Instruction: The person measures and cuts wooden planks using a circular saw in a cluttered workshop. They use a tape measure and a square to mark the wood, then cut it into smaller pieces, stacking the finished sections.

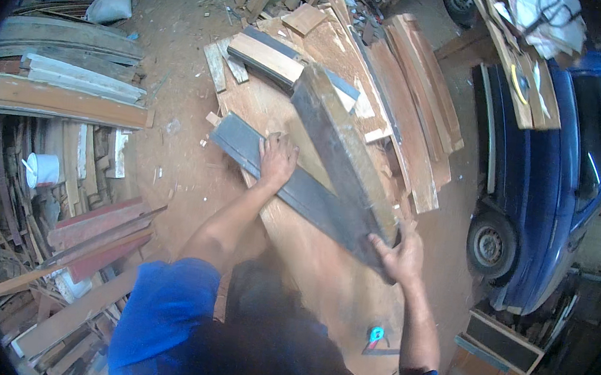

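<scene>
A long dark grey board lies slantwise over the workbench top. My left hand is closed over its left part, fingers across the upper face. A thick wooden plank, with a dark face and a brownish edge, leans at an angle above the board. The plank's near end meets the board's right end. There my right hand grips the plank, thumb on the dark face and fingers around the edge. Whether the right hand also touches the grey board is hidden.
Several boards lie on the workbench, including a dark-and-pale piece behind the plank. A teal tape measure and a dark square rest nearby. Stacked timber and a white bucket are left; a blue car stands right.
</scene>
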